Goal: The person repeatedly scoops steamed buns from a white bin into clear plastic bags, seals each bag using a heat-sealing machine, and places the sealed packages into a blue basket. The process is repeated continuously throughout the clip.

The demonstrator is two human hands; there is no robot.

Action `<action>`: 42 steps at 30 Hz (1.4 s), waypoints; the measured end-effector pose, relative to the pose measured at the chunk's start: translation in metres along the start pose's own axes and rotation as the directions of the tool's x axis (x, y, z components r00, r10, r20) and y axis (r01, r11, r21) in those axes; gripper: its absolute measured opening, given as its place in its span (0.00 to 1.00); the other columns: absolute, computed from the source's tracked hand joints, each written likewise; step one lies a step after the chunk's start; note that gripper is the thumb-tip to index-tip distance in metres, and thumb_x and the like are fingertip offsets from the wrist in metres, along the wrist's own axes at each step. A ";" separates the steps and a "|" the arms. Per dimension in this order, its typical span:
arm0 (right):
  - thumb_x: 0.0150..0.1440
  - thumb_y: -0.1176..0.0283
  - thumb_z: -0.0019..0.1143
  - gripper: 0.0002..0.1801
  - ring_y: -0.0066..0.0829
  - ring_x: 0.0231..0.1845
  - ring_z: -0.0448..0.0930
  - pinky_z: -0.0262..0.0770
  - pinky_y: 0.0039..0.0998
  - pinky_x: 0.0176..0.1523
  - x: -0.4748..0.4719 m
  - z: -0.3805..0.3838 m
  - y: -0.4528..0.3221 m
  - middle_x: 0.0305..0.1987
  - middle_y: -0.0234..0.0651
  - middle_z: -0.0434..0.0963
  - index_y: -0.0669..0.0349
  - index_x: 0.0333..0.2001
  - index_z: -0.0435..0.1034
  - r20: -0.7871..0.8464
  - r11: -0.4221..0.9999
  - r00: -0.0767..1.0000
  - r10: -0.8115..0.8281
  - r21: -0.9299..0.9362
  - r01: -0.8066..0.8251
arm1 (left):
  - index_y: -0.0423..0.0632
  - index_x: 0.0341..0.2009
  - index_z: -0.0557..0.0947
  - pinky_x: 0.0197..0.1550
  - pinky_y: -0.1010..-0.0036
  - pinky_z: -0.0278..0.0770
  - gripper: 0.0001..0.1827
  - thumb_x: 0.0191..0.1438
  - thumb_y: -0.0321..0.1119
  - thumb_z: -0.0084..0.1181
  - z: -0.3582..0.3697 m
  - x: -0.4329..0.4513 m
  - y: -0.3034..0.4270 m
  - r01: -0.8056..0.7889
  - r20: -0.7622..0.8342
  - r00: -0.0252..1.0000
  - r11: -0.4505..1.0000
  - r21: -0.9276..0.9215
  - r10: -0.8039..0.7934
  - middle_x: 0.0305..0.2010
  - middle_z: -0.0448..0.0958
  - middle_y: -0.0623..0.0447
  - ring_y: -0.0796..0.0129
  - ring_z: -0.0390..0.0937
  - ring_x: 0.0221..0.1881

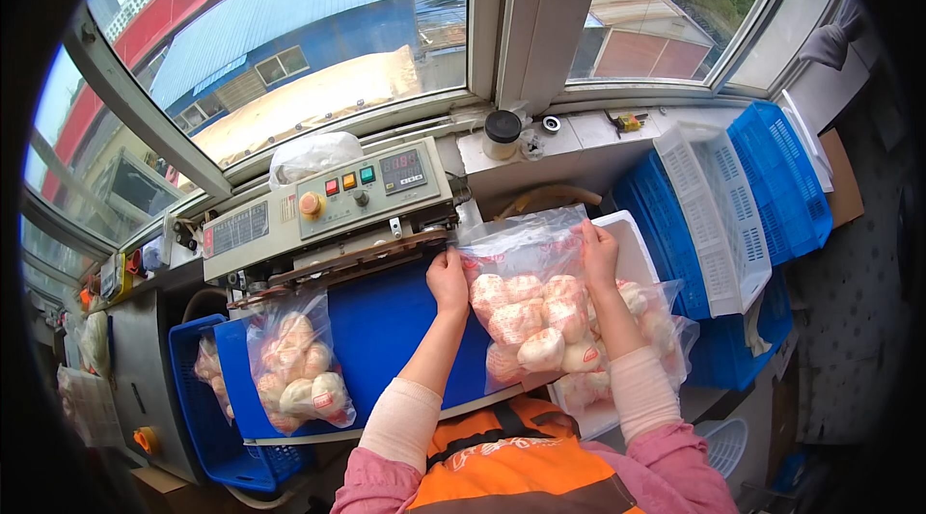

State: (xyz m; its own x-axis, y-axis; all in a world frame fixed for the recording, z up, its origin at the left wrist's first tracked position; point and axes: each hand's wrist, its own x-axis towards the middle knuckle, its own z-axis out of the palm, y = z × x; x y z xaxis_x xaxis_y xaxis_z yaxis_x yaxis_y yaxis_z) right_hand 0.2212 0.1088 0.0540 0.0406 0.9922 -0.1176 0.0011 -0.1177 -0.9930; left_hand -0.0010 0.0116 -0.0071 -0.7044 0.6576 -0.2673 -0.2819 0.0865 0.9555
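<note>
My left hand (pixel 448 281) pinches the upper left corner of a clear plastic bag (pixel 542 319), beside the end of a band sealer (pixel 347 217). My right hand (pixel 600 253) grips the bag's upper right edge. Pale round pieces that look like buns fill its lower part, and red print shows on the film. The bag's top stretches between both hands, over the right end of a blue conveyor belt (pixel 398 326). Another filled bag (pixel 300 369) lies on the belt's left end, its top edge at the sealer. More filled bags (pixel 655 319) rest in a white box (pixel 636 235), partly hidden by my right arm.
A blue crate (pixel 192 398) holding a filled bag stands below the belt's left end. Stacked blue and white plastic crates (pixel 712 225) rise at the right. Along the windowsill are a black-lidded jar (pixel 502 134) and a tape roll (pixel 551 125). A steel cabinet (pixel 145 376) is far left.
</note>
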 end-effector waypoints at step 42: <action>0.59 0.68 0.55 0.09 0.09 0.18 0.62 0.57 0.16 0.22 -0.005 0.106 0.019 0.19 0.17 0.67 0.61 0.33 0.78 0.166 0.999 0.985 0.048 -0.014 -0.046 | 0.37 0.33 0.81 0.25 0.78 0.70 0.13 0.61 0.34 0.49 -0.112 0.000 0.034 -0.244 -0.183 0.943 0.951 0.188 0.278 0.24 0.79 0.51 0.76 0.74 0.25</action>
State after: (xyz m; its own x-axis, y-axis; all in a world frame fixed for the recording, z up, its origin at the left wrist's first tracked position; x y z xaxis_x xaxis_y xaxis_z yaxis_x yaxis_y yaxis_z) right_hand 0.1151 0.1064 0.0351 -0.1260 0.9783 -0.1643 0.0129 -0.1640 -0.9864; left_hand -0.0837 -0.0692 0.0113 -0.8619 0.5070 -0.0092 0.0259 0.0621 0.9977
